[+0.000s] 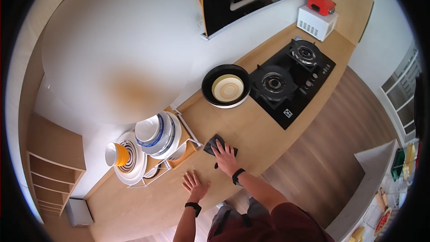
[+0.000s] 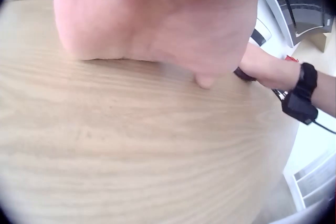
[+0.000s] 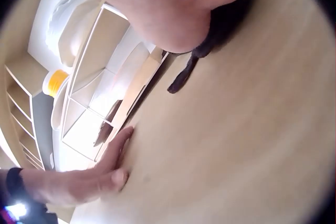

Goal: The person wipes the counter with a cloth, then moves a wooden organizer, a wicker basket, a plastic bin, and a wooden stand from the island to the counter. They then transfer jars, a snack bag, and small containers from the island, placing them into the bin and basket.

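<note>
Wooden kitchen counter (image 1: 251, 127). Right hand (image 1: 225, 157) flat, fingers spread straight, pressing a dark cloth (image 1: 209, 147) near the front edge; left hand (image 1: 195, 184) flat on bare wood just beside, gripping nothing. Rack (image 1: 190, 140) just behind the cloth, hob (image 1: 291, 78) toward the right end.

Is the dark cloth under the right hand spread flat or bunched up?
Flat, not bunched: the right hand presses the dark cloth onto the counter with straight fingers. Whether it is folded in layers, cannot tell.

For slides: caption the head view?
Right hand presses cloth on counter; left hand rests flat nearby.
</note>
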{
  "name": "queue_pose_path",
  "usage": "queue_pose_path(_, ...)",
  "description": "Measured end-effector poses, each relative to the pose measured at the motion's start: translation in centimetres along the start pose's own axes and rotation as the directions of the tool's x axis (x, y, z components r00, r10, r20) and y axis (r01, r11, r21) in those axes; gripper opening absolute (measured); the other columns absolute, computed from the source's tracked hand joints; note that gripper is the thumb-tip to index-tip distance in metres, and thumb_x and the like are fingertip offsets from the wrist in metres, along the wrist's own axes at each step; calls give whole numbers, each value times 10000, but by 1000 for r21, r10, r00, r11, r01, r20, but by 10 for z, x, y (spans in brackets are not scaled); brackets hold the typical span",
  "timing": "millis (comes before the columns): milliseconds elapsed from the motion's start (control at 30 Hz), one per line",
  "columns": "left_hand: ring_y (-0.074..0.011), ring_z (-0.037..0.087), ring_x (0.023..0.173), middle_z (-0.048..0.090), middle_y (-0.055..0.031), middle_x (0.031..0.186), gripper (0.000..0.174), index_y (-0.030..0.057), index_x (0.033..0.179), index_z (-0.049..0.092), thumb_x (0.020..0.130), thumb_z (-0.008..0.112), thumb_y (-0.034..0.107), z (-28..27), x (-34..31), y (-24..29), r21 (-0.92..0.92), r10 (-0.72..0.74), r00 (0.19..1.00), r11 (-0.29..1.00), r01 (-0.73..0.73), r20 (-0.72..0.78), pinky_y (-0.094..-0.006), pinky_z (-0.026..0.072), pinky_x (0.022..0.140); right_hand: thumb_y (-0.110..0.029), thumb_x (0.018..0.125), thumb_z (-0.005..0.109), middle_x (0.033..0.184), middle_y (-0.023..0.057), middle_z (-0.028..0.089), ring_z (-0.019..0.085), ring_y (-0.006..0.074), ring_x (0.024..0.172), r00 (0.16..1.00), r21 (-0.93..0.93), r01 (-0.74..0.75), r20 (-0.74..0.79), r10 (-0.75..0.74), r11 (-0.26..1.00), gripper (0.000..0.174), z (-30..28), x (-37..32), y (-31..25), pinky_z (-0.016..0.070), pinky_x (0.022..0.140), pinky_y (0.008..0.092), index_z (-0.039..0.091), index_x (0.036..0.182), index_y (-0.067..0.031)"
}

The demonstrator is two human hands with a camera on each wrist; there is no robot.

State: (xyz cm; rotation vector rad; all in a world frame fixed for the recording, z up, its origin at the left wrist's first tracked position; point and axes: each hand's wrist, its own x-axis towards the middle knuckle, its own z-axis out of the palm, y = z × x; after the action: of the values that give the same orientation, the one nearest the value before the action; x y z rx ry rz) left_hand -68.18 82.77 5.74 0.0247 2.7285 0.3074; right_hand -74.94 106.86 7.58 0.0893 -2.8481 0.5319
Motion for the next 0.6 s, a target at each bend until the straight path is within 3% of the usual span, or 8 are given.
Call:
queue_pose_path(333, -581, -183, 1548, -133, -324, 1715, 1208, 31, 1682, 18, 901, 637, 714, 5, -1, -7, -30, 63, 998, 998, -63, -8, -794, -51, 1159, -147, 941, 597, 1640, 103, 405, 446, 387, 1379, 997, 17, -33, -64, 34, 999, 518, 47, 125, 1, 382, 1099, 552, 613, 1457, -188)
queue_pose_path(433, -593, -165, 1547, -113, -340, 1711, 1206, 17, 1679, 39, 898, 650, 703, 7, -2, -8, -26, 78, 996, 997, -79, -31, -806, -43, 1150, -156, 960, 567, 1624, 111, 437, 410, 381, 1449, 980, -2, 169, -104, -169, 986, 481, 57, 162, 9, 378, 1130, 553, 628, 1436, -187)
queue_pose_path(600, -558, -206, 1553, -156, -327, 1710, 1239, 43, 1684, -16, 883, 678, 686, 3, -2, -6, -30, 44, 999, 999, -43, 4, -778, -70, 1166, -179, 965, 567, 1618, 140, 441, 415, 386, 1444, 985, 7, 164, -50, -163, 986, 478, 80, 227, 17, 385, 1133, 537, 625, 1440, -168)
